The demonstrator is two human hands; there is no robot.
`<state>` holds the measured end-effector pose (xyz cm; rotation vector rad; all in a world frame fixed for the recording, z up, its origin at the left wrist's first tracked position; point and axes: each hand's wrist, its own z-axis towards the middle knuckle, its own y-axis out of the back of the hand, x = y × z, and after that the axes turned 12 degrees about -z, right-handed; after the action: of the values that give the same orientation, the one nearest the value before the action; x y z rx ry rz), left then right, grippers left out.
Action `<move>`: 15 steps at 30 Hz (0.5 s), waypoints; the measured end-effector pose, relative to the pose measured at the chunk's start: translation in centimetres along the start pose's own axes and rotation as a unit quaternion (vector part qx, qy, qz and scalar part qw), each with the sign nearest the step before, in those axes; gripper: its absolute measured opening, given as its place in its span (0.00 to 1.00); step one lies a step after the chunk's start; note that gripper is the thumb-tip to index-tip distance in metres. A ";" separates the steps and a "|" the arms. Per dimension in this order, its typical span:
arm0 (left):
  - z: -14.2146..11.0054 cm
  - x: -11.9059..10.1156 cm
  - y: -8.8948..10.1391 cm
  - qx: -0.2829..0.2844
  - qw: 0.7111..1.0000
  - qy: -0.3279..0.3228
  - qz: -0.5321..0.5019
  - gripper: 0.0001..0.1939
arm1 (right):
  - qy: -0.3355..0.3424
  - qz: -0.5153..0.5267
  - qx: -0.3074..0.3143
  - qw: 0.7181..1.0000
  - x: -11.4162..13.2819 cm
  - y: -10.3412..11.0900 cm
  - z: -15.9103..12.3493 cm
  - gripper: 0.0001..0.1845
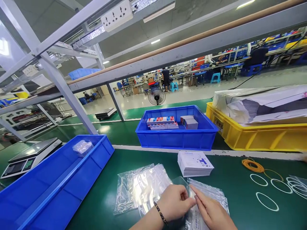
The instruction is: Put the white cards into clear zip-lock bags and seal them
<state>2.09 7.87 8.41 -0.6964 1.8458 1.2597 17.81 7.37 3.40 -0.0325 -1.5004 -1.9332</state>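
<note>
My left hand (pixel 174 202), with a dark bead bracelet on the wrist, is closed in a pinch on the top edge of a clear plastic bag (pixel 211 195) lying on the green table mat. My right hand (pixel 211 212) pinches the same bag edge from the right, fingertips touching the left hand's. A printed sheet seems to sit inside the bag under my right hand. A pile of empty clear bags (pixel 141 187) lies just left of my hands. A stack of white printed leaflets (pixel 194 163) sits right behind them.
A long blue bin (pixel 48 191) at the left holds a small clear packet (pixel 82 147). A scale (pixel 28 158) sits far left. A blue bin (pixel 176 137) with boxes and a yellow bin (pixel 259 137) stand behind. Rubber bands (pixel 266 185) lie at right.
</note>
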 end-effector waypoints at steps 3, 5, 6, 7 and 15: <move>0.9 1.2 -1.2 -0.018 0.983 0.023 -0.179 0.17 | 0.052 -0.051 -0.029 0.997 -0.4 -0.9 -0.1 0.23; 1.3 1.8 -1.6 -0.015 0.970 0.042 -0.237 0.19 | 0.076 -0.049 -0.028 0.996 -0.2 -1.1 -0.1 0.24; 1.3 1.9 -1.8 -0.015 0.967 0.050 -0.251 0.19 | 0.076 -0.038 -0.021 0.996 0.1 -1.0 -0.1 0.24; 1.2 2.0 -1.9 -0.016 0.964 0.055 -0.259 0.18 | 0.069 -0.023 -0.011 0.997 0.4 -0.8 -0.1 0.22; 0.1 2.3 -1.6 -0.066 0.977 0.003 -0.204 0.10 | -0.035 0.103 0.067 0.992 2.0 0.3 0.5 0.11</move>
<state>2.12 7.37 5.66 -1.0890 1.5300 1.1116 16.21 6.80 4.63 -0.1893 -1.6038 -1.6806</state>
